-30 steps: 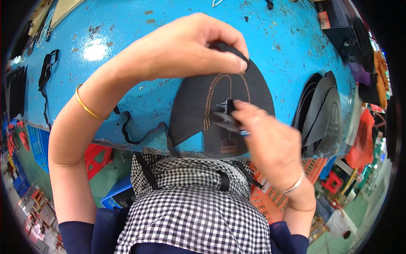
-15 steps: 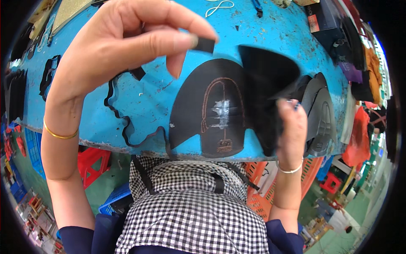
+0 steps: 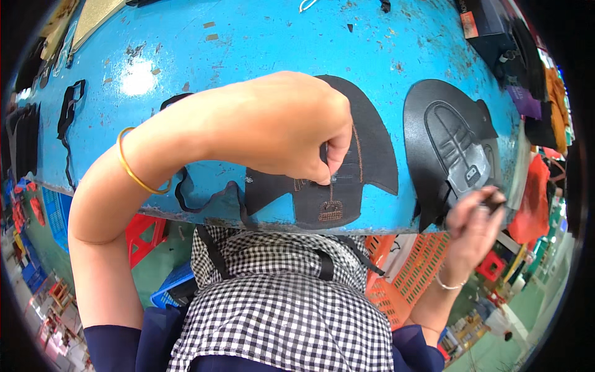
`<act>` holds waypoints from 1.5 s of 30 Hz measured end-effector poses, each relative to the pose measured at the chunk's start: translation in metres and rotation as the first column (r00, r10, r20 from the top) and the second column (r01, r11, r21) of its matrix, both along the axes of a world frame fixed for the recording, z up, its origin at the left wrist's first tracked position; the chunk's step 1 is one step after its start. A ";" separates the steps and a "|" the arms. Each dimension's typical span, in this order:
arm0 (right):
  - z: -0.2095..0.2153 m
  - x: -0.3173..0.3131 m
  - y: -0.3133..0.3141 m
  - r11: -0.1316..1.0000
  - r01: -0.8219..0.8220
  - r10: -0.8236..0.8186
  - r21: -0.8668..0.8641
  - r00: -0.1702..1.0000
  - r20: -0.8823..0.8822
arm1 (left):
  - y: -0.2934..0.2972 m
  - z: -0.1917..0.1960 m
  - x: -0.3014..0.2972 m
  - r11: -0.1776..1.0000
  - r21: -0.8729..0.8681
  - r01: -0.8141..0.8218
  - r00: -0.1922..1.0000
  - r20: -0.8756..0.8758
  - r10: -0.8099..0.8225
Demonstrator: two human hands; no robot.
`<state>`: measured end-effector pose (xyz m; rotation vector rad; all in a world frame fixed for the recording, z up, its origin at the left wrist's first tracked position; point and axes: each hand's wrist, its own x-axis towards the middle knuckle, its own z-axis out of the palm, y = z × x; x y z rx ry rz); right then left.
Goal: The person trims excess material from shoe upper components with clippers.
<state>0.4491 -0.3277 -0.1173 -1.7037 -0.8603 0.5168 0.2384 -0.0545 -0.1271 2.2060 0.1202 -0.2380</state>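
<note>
A flat black curved panel (image 3: 378, 149) with brown stitching lies at the table's front edge, wrong side up. My left hand (image 3: 304, 136) is bent down over its middle, fingertips pinched together against it. A sliver of a small black strip (image 3: 323, 150) shows between those fingers; the rest is hidden. To the right, a moulded black panel (image 3: 424, 124) with raised ridges lies face up over others like it. My right hand (image 3: 474, 226) is beside its lower end, at the table edge, closed round a small dark object (image 3: 494, 201) too blurred to name.
A long black elastic band (image 3: 204, 204) trails over the blue table (image 3: 248, 37) on the left. Dark boxes (image 3: 486, 34) stand at the back right. Below the edge are an orange crate (image 3: 409, 279), a red stool (image 3: 145, 239) and a blue basket (image 3: 170, 288).
My left hand has come down with the small black strip onto the stitched panel. A black panel near my right hand now rests on the right pile, and that hand has moved right and nearer.
</note>
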 end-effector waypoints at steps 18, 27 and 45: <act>-0.027 -0.035 0.084 0.657 -0.557 0.741 -0.508 0.354 0.570 | -0.009 -0.023 0.015 0.986 0.163 0.032 0.995 0.086 -0.047; -0.028 -0.028 0.098 0.674 -0.570 0.719 -0.470 0.357 0.596 | 0.013 -0.021 0.015 0.971 0.236 -0.038 0.985 0.172 -0.003; -0.023 -0.027 0.116 0.673 -0.527 0.740 -0.520 0.486 0.466 | 0.018 -0.024 0.013 0.988 0.143 0.052 0.996 0.067 -0.062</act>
